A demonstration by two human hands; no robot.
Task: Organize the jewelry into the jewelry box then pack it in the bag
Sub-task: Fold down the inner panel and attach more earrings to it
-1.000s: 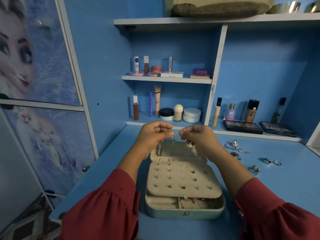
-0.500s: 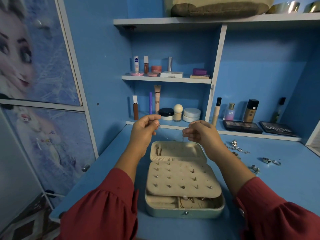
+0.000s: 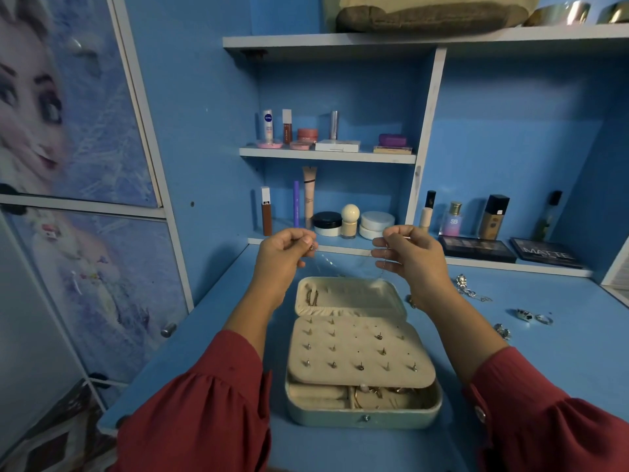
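The blue table [image 3: 561, 362] carries everything in play, and the open jewelry box [image 3: 362, 356] sits in the middle of it, between the two red sleeves. Its lid [image 3: 350, 296] lies back flat, with a gold-looking piece tucked at its left edge. A padded earring panel [image 3: 360, 350] covers most of the base and is studded with a good number of earrings, though several holes are bare. Below the panel, the front compartment shows gold pieces already stowed.

On the top shelf, a tan bag [image 3: 429, 11] rests well apart from the box; I judge it to be the one meant for packing, and nothing has gone into it yet.

Above the lid, the left hand [image 3: 284, 252] and the right hand [image 3: 410, 252] are held apart at the same height, each with fingers curled and pinching one end of a thin necklace chain [image 3: 343, 264] that sags between them. The chain is faint and hard to trace in full.

To the right of the box, loose pieces are left on the table: a silver tangle [image 3: 468, 287], two rings [image 3: 532, 316], and a small cluster [image 3: 502, 332].

As a judgement, the sorting is well along but not finished: this chain and the loose pieces need stowing, then the box needs closing and bagging.
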